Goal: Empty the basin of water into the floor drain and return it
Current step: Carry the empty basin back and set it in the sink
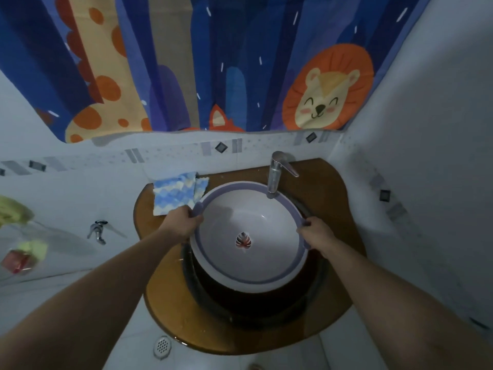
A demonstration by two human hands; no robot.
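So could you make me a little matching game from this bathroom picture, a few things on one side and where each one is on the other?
Things:
1. basin
2. patterned cloth
3. tap
4. floor drain

Places:
A. on the tiled floor, lower left of the counter
B. standing at the back of the counter, spout over the basin's rim
C. lying flat on the counter, left of the basin
D. held by its rim between the left hand and right hand, over the dark sink

Pairs: 1-D, 2-C, 3-B, 4-A
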